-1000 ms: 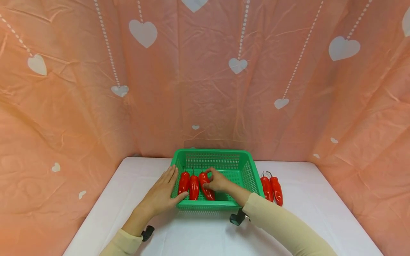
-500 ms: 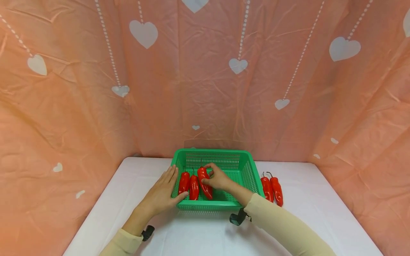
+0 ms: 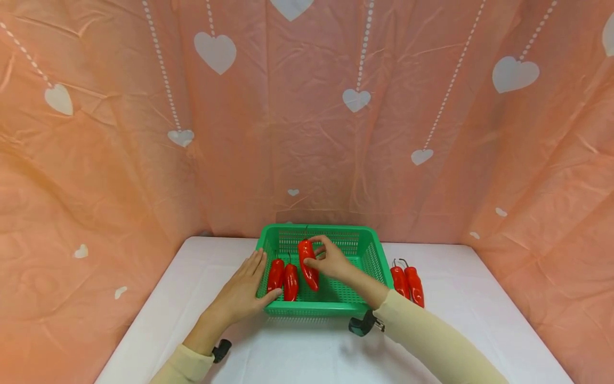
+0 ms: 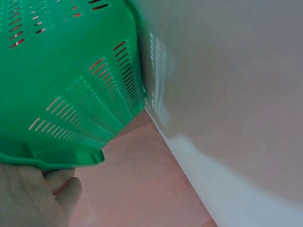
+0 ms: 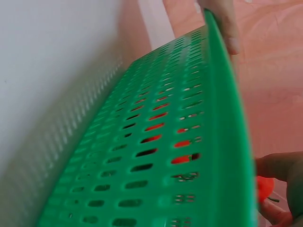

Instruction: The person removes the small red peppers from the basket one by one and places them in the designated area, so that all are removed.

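Observation:
A long red chili pepper (image 3: pixel 307 261), stem up and tilted, is pinched between thumb and fingers of my right hand (image 3: pixel 334 263) over the green plastic basket (image 3: pixel 321 307). In the right wrist view, the basket's slotted wall hides most of the held pepper (image 5: pixel 264 188). My left hand (image 3: pixel 240 293) rests with straight fingers along the basket's left rim, its thumb over the front left corner. Inside, at the left, lie two more red peppers side by side, an outer pepper (image 3: pixel 275 274) and an inner pepper (image 3: pixel 290 282).
On the white table (image 3: pixel 292 357), just right of the basket, lie two red peppers, the nearer one (image 3: pixel 400 281) partly behind the right forearm and another (image 3: pixel 414 285) beside it. A peach curtain (image 3: pixel 316 160) with white hearts hangs behind and at both sides.
My right hand has lifted the third chili pepper from its place beside the other two, raising it away from the basket floor. The left hand has stayed still.

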